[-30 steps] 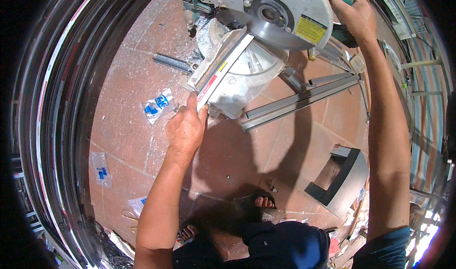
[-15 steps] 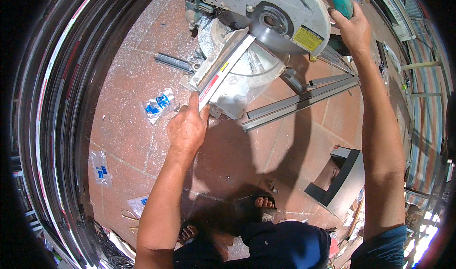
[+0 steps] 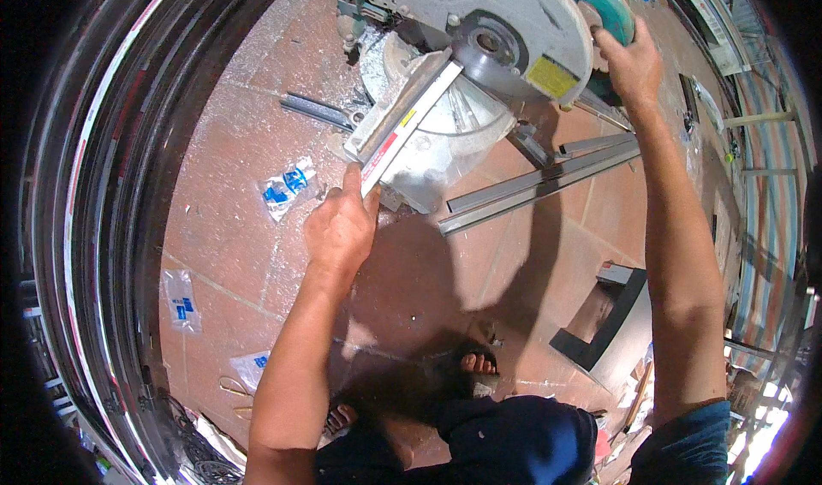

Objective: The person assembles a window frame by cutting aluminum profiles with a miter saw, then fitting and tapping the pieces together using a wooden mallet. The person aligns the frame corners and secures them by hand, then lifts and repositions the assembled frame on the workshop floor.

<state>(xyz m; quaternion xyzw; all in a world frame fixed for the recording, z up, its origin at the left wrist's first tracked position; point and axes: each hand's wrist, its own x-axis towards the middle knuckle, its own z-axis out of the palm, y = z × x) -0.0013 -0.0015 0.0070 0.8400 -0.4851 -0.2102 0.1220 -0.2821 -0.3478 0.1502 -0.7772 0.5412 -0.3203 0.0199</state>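
At the near end of a slim profile bar (image 3: 413, 123), the left hand (image 3: 341, 228) pinches it between thumb and forefinger, while the right hand's (image 3: 632, 67) fingers wrap the green handle (image 3: 611, 12) of the miter saw (image 3: 522, 14). The bar lies along the fence (image 3: 398, 103), far end near the saw head, with open floor tiles (image 3: 411, 271) toward the feet (image 3: 478, 363) and grey profiles (image 3: 548, 184) edging the right. Its face is straight, white, patched red and yellow.
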